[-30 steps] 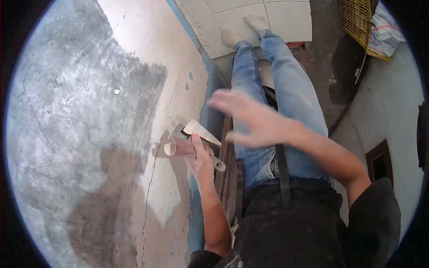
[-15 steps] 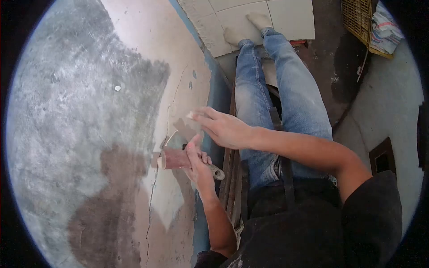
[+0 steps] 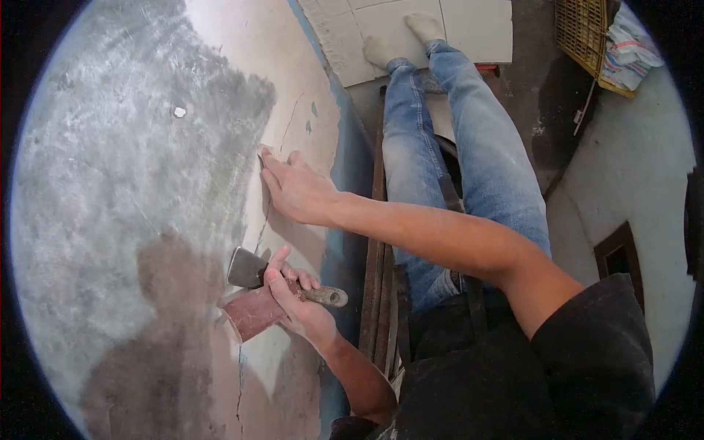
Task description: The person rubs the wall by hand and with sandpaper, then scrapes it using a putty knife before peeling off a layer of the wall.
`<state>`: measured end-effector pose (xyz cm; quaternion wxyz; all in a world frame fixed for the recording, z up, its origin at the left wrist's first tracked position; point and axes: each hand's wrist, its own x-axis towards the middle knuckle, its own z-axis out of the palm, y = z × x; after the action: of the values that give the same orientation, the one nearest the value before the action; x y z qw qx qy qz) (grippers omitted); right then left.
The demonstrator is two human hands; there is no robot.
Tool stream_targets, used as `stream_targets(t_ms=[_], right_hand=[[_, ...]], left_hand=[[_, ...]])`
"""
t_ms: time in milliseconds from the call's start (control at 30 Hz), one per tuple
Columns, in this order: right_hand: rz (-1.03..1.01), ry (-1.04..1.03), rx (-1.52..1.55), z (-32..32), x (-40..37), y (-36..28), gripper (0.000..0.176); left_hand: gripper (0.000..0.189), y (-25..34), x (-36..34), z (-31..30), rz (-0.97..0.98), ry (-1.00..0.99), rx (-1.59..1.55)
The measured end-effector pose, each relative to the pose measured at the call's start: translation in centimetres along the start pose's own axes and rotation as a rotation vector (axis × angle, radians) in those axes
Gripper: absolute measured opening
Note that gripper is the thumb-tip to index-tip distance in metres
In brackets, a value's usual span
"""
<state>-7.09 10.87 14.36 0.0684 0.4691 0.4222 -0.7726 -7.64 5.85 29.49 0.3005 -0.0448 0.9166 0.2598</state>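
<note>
The putty knife [image 3: 249, 268] lies with its blade against the wall [image 3: 132, 183], at the edge of the dark damp patch low on it. The left hand [image 3: 297, 304] is clenched round its handle and a reddish sandpaper sheet [image 3: 253, 312] together. Above, the right hand [image 3: 297, 191] lies flat on the wall, fingers pressed together, beside a thin crack [image 3: 260, 227]. Blue jeans [image 3: 469, 147] hang over the tiled floor [image 3: 477, 29], near a yellow crate [image 3: 587, 29].

Below me: white tiles [image 3: 477, 29] at the floor's far edge | yellow crate [image 3: 583, 29] in its right corner | striped cloth [image 3: 631, 55] against the crate
</note>
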Motion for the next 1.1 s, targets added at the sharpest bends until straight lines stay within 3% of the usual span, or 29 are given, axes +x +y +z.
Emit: stream_targets(t_ms=[200, 300, 400, 600, 700, 800, 1000, 1100], right_hand=[[-0.01, 0.135, 0.081, 1.4, 2.5, 0.7, 0.052], [-0.121, 0.058, 0.086, 0.5, 1.2, 1.2, 0.053], [-0.019, 0.098, 0.1, -0.3, 4.7, 1.9, 0.052], [-0.142, 0.134, 0.029, 0.9, -0.2, 0.3, 0.05], [-0.128, -0.046, -0.064, -1.5, 1.0, 0.4, 0.052], [-0.126, 0.031, -0.039, -1.1, 1.1, 0.7, 0.051], [0.029, -0.022, 0.011, -1.5, -0.1, -1.6, 0.05], [-0.032, 0.17, -0.163, -0.5, 3.1, 0.5, 0.052]], left_hand=[[0.047, -0.5, 0.3, -0.2, -0.006, -0.006, -0.029], [0.048, -1.3, 0.7, -0.5, 0.004, -0.029, -0.017], [0.051, -1.7, 0.8, -1.5, 0.038, -0.091, 0.016], [0.051, -2.0, 1.2, -1.9, 0.054, -0.139, 0.046], [0.048, -1.7, 1.1, -1.6, 0.057, -0.126, 0.088], [0.051, -1.6, 1.1, -1.8, 0.078, -0.136, 0.06], [0.049, -1.5, 1.1, -1.9, 0.092, -0.129, 0.069], [0.048, -1.1, 1.1, -2.1, 0.077, -0.155, 0.087]])
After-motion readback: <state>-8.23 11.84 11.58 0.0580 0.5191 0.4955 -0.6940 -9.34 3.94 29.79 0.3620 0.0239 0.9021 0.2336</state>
